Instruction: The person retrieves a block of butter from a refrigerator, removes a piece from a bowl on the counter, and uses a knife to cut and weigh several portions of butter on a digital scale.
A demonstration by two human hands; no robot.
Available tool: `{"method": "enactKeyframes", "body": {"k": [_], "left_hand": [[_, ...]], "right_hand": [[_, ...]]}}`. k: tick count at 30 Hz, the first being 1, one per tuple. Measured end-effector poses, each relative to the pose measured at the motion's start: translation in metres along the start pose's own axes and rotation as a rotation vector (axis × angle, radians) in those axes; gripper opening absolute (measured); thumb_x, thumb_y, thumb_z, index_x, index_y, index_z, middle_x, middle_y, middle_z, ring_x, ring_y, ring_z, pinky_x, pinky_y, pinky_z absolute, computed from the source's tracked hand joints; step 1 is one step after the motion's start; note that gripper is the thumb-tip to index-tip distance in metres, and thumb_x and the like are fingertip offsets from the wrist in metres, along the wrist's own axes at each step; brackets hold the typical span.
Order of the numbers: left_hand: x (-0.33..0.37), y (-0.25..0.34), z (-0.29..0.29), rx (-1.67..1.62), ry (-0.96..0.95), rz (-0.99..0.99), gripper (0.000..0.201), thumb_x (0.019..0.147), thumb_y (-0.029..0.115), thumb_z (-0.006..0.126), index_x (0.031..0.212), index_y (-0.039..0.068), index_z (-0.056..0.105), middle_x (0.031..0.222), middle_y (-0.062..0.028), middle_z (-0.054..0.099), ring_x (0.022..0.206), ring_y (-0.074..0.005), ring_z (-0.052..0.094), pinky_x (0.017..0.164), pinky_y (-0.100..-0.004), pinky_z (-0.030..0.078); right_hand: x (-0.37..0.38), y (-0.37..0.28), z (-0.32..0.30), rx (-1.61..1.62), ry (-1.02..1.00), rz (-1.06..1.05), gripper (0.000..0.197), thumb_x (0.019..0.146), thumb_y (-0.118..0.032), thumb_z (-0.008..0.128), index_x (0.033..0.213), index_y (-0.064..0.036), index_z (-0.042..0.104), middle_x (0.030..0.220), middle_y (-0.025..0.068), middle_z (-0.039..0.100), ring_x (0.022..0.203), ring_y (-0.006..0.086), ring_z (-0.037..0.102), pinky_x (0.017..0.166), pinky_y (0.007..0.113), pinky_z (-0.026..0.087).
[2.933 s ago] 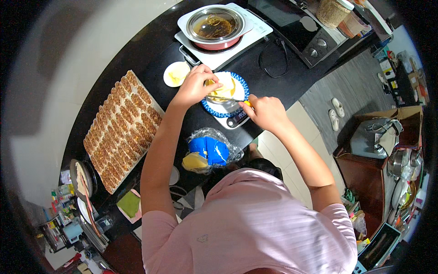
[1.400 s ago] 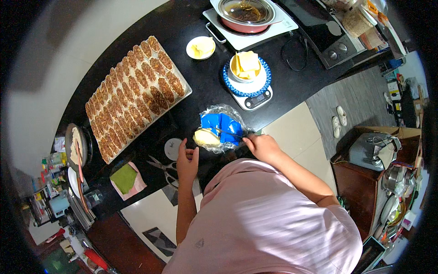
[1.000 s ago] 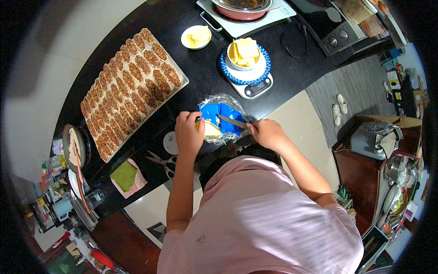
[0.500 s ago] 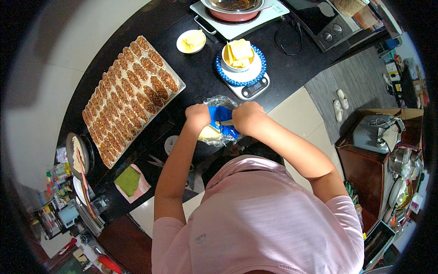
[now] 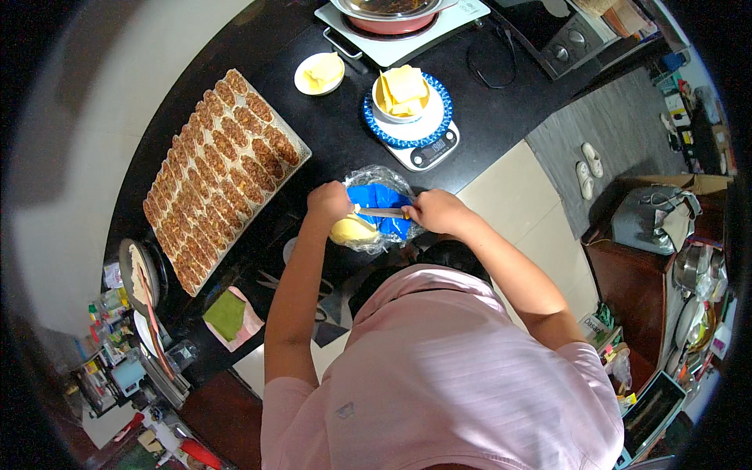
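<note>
In my right hand [image 5: 436,211], closed around its handle, is a knife [image 5: 382,212] whose blade points left. The blade lies over a blue wrapper [image 5: 372,195] spread on crumpled clear plastic [image 5: 395,179]. My left hand [image 5: 329,202] is closed at the wrapper's left edge, beside the blade's tip. Just below it, a pale yellow block of butter [image 5: 354,230] lies partly on the wrapping. Farther off, a white bowl [image 5: 402,119] heaped with butter slices [image 5: 404,84] stands on a blue-rimmed plate [image 5: 446,110] over a digital scale [image 5: 423,160].
A tray of brown nut-topped pieces [image 5: 223,176] covers the counter's left. Behind are a small dish of butter [image 5: 320,74] and a pot on a white cooktop [image 5: 392,47]. Scissors [image 5: 269,280] and a green-and-pink cloth [image 5: 229,317] lie near my left arm.
My right hand has moved right and slightly down, exposing more of the knife blade. More of the butter block shows below my left hand. The whole view has shifted slightly.
</note>
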State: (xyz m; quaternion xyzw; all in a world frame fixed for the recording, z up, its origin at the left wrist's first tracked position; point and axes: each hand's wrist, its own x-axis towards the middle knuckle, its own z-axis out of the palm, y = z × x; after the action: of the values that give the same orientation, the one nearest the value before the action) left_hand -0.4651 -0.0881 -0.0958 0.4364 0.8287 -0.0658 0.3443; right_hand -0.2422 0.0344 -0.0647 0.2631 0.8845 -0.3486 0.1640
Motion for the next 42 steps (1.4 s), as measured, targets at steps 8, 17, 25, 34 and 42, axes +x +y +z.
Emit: {"method": "enactKeyframes", "body": {"k": [8, 17, 25, 34, 42], "left_hand": [[-0.033, 0.032, -0.041, -0.275, 0.174, 0.008, 0.021, 0.076, 0.031, 0.072, 0.081, 0.01, 0.072, 0.084, -0.0094, 0.07, 0.079, -0.0276, 0.067, 0.068, -0.0398, 0.052], [-0.009, 0.112, -0.118, -0.312, 0.837, 0.43, 0.021, 0.079, 0.028, 0.072, 0.078, 0.009, 0.063, 0.066, -0.005, 0.05, 0.063, -0.0225, 0.054, 0.056, -0.0363, 0.043], [0.051, 0.131, -0.134, -0.168, 0.899, 0.382, 0.02, 0.079, 0.03, 0.072, 0.083, 0.011, 0.066, 0.072, -0.0072, 0.056, 0.066, -0.0258, 0.059, 0.059, -0.0384, 0.047], [0.033, 0.128, -0.14, -0.22, 0.936, 0.387, 0.028, 0.073, 0.028, 0.078, 0.088, 0.009, 0.064, 0.073, -0.0058, 0.055, 0.065, -0.0224, 0.058, 0.06, -0.0352, 0.048], [-0.037, 0.108, -0.14, -0.668, 0.802, 0.339, 0.013, 0.085, 0.014, 0.069, 0.095, 0.006, 0.067, 0.074, -0.0004, 0.058, 0.063, -0.007, 0.05, 0.058, -0.0226, 0.042]], "right_hand": [[-0.023, -0.004, -0.043, 0.1, 0.096, 0.067, 0.042, 0.092, -0.038, 0.053, 0.081, -0.0017, 0.07, 0.08, 0.0241, 0.066, 0.08, 0.0414, 0.064, 0.076, 0.05, 0.05], [-0.045, 0.0, -0.151, 0.069, 0.456, 0.107, 0.042, 0.092, -0.035, 0.054, 0.073, -0.0011, 0.07, 0.068, 0.0242, 0.061, 0.069, 0.0404, 0.063, 0.069, 0.048, 0.05], [-0.044, 0.024, -0.177, 0.117, 0.47, 0.209, 0.043, 0.092, -0.037, 0.053, 0.076, -0.0001, 0.07, 0.069, 0.0251, 0.062, 0.069, 0.0406, 0.064, 0.07, 0.047, 0.051], [-0.062, 0.083, -0.155, 0.571, 0.429, 0.336, 0.049, 0.096, -0.045, 0.05, 0.081, -0.0024, 0.069, 0.048, 0.0018, 0.05, 0.04, 0.0099, 0.048, 0.041, 0.027, 0.038], [-0.046, 0.089, -0.121, 0.952, 0.45, 0.158, 0.042, 0.095, -0.043, 0.056, 0.076, -0.0063, 0.059, 0.051, -0.0027, 0.047, 0.041, 0.0057, 0.043, 0.038, 0.022, 0.033]]}}
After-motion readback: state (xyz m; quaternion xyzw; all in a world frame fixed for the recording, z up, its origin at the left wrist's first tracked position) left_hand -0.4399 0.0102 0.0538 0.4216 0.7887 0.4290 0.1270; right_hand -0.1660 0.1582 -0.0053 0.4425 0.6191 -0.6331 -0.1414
